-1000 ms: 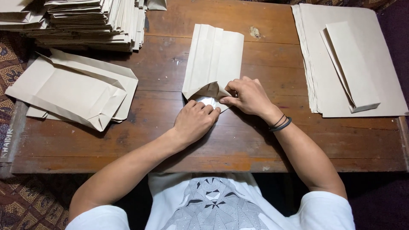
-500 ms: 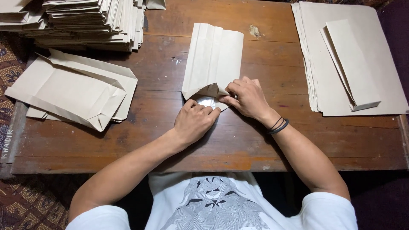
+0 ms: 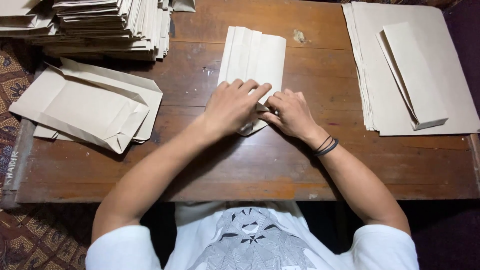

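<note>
We press the bag's (image 3: 252, 57) bottom fold flat on the desk (image 3: 280, 165): left hand (image 3: 234, 106) spread over it, right hand's (image 3: 290, 114) fingers seemingly pinching the flap; creasing needs firm pressure.

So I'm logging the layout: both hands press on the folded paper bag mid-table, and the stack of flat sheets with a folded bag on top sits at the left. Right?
Not quite. The head view shows both hands, left hand and right hand, on the folded paper bag, but the stack of flat sheets lies at the right.

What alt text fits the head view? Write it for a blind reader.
Both hands, left hand and right hand, press the near end of a folded tan paper bag on a wooden table, with finished bags left and flat sheets right.
</note>
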